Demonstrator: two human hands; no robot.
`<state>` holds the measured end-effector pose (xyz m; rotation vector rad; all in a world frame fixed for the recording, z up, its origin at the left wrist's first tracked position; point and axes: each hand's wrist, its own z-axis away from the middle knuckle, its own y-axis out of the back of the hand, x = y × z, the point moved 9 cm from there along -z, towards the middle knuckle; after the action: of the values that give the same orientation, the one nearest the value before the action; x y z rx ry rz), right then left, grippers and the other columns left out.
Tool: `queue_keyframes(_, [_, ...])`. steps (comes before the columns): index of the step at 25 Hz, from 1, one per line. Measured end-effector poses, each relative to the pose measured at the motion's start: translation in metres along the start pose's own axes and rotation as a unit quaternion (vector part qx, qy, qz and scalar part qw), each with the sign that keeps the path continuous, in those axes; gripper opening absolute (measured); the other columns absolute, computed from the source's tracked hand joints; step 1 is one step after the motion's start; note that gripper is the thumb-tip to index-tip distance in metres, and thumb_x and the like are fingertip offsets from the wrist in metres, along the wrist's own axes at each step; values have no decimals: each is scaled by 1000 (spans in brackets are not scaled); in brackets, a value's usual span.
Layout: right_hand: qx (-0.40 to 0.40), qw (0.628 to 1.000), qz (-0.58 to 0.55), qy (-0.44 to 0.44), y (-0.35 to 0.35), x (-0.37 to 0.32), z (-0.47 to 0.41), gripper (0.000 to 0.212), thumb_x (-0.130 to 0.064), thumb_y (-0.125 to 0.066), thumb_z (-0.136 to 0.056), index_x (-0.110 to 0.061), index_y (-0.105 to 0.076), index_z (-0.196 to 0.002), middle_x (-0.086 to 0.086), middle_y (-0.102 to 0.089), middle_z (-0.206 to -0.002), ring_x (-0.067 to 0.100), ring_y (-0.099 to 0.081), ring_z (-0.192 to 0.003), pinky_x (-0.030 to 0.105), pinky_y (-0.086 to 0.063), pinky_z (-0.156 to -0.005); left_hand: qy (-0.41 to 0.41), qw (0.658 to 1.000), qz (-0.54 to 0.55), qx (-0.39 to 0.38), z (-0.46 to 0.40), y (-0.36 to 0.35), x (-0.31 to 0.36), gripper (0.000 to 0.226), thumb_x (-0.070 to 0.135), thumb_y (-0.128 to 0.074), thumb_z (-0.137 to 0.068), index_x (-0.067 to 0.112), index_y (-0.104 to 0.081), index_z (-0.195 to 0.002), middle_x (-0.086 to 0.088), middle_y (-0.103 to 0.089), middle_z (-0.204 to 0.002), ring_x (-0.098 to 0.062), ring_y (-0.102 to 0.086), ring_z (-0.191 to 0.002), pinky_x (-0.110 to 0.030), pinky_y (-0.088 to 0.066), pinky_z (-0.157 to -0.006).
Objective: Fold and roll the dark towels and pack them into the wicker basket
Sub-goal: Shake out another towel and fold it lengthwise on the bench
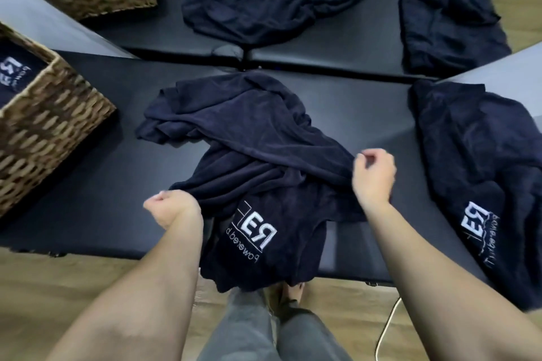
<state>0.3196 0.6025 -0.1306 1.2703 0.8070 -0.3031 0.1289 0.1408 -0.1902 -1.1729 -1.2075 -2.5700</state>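
Head view, both hands gripping towel edges

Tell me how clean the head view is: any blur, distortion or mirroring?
Head view: wide-angle bending curves the table edges; the wicker basket is motion-smeared; the towel logo reads mirrored; both hands, left and right, are fairly sharp; lighting is even, no glare.
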Motion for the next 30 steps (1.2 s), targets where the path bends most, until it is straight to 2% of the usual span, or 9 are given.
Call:
queue_keyframes(4, [-208,953,66,209,-93,-95,35,38,-43,-67,-92,-19,-65,-122,4,-62,-125,30,-52,-117,46,-40,-105,-186,975,-102,-67,11,-27,50,20,32,-43,-99,23,-61,-100,-4,-63,-120,-32,-51,-118,-45,-36,-104])
queue_keyframes(7, [-244,923,167,247,-149,-130,62,59,-52,-65,-91,-24,-52,-141,-1,-53,-137,28,-45,-124,44,-32,-106,-278,931,-185,-147,28,-68,83,23,36,-43,-102,24,-63,-105,1,-63,-120,-27,-49,-121,-42,-29,-105])
queue_keyframes(13, [-184,921,209,272,-168,-144,53,12,-32,-57,-99,-23,-65,-98,-3,-63,-101,26,-55,-99,41,-37,-87,-45,952,-1,-302,1,-119,75,56,58,-46,-99,16,-51,-135,-5,-59,-136,-30,-57,-122,-47,-41,-111])
queue_keyframes(17, [-15,991,-105,83,-95,-117,-22,12,-20,-58,-95,-16,-61,-85,0,-63,-85,18,-57,-81,32,-44,-79,-27,929,83,-360,16,-149,110,62,64,-46,-96,27,-46,-145,3,-53,-145,-24,-53,-130,-50,-39,-115])
queue_keyframes(20, [199,925,-273,-176,-11,-34,-70,18,-15,-55,-95,-17,-53,-77,-3,-55,-76,18,-53,-77,27,-44,-67,-133,893,120,-413,60,-173,154,47,62,-53,-91,32,-61,-126,14,-63,-129,-9,-60,-121,-41,-44,-111])
queue_keyframes(23, [124,919,-161,-338,3,19,-77,12,-21,-50,-100,-23,-56,-90,0,-58,-95,28,-56,-92,34,-47,-78,-211,884,126,-398,90,-178,176,26,46,-52,-100,25,-68,-98,6,-74,-104,-9,-72,-97,-32,-53,-93])
queue_keyframes(25, [121,960,11,-252,2,6,-81,27,-28,-56,-97,-20,-59,-123,12,-54,-130,39,-50,-121,48,-40,-100,-250,891,93,-366,95,-179,176,31,41,-50,-103,19,-66,-87,2,-74,-91,-14,-71,-86,-30,-54,-84])
queue_keyframes(27, [52,996,65,-16,-37,-51,-83,42,-33,-62,-94,-18,-57,-133,15,-50,-137,42,-46,-124,52,-37,-102,-304,897,8,-320,91,-184,174,23,39,-53,-101,22,-63,-89,5,-70,-93,-16,-65,-89,-35,-52,-83])
queue_keyframes(30, [-141,971,138,134,-112,-93,-69,72,-49,-69,-90,-15,-41,-148,10,-42,-143,35,-44,-124,50,-38,-104,-335,902,-169,-215,69,-188,168,37,44,-65,-92,25,-56,-123,0,-56,-131,-25,-51,-122,-46,-45,-100])
